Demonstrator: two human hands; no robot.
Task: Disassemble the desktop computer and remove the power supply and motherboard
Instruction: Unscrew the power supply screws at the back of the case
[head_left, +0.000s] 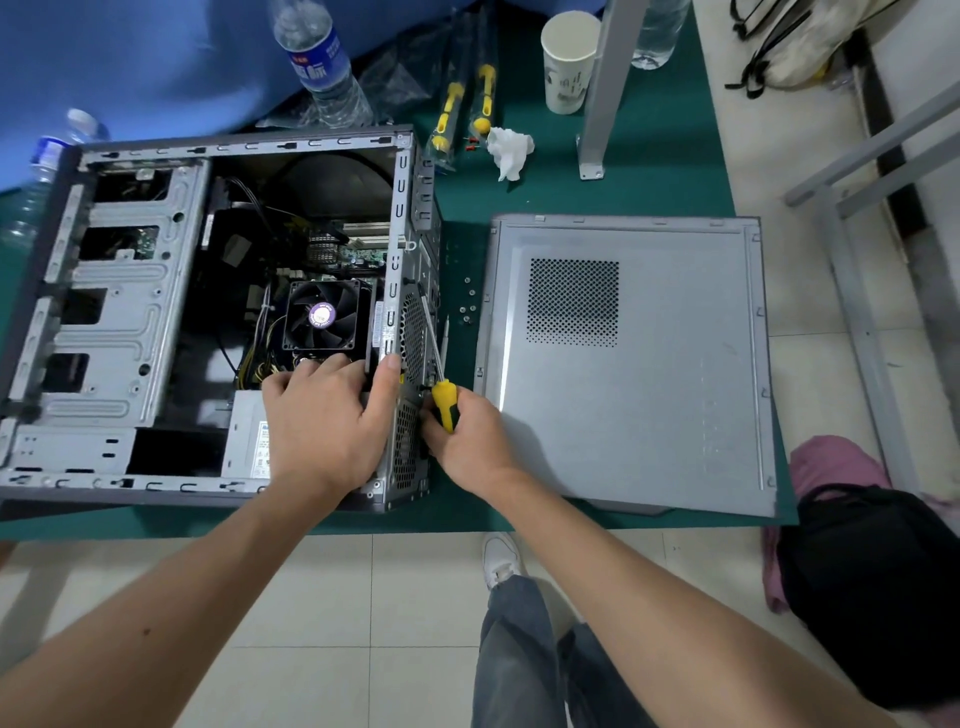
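Lying open, computer case (130, 322) holding power supply (249, 441), left hand (327, 415) flat on it, right hand (467, 441) grip clamped on screwdriver (445, 402).

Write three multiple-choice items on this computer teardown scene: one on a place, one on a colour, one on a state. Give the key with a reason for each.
1. Where does the removed side panel lie?
A. On the mat to the right of the computer case
B. On the floor
C. On top of the case

2. What colour is the handle of the screwdriver in the right hand?
A. Red and white
B. Yellow and black
C. All blue

3. What is the left hand doing?
A. Hanging idle beside the table
B. Holding a paper cup
C. Resting on the power supply at the case's rear corner

Key: 1 A, the panel lies flat on the green mat beside the case. 2 B, the gripped handle is yellow with black. 3 C, its fingers lie over the grey unit by the CPU fan.
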